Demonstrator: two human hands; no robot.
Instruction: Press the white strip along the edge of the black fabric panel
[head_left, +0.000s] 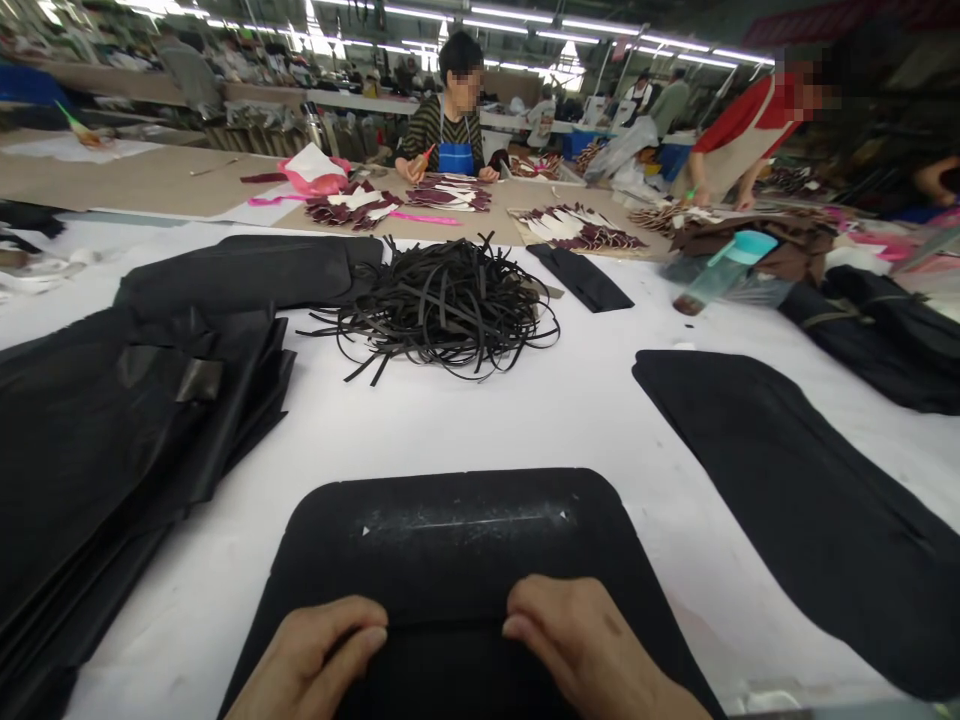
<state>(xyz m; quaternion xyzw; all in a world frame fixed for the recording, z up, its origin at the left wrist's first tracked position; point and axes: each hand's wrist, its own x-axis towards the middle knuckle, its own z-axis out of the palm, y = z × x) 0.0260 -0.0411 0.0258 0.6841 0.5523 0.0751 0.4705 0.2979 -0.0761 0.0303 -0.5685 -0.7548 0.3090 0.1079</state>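
Observation:
A black panel [465, 560] with rounded top corners lies flat in front of me on the white table. Near its top, a thin slit-like line [465, 523] runs across, with pale smears around it and a small white triangle mark at each end. My left hand [322, 650] pinches thumb against finger at the left, low over the panel. Opposite it, my right hand [577, 640] pinches the same way. Between them stretches a dark, straight edge of what looks like a black strip [446, 624]; black on black, its lower extent is hard to make out.
A tangled heap of black strips [450, 305] sits beyond the panel. Stacked black sheets [135, 420] lie left, black panels [810, 500] right. A bottle with a turquoise lid [724, 270] lies tilted at the back right. Two people [454, 110] work across the table.

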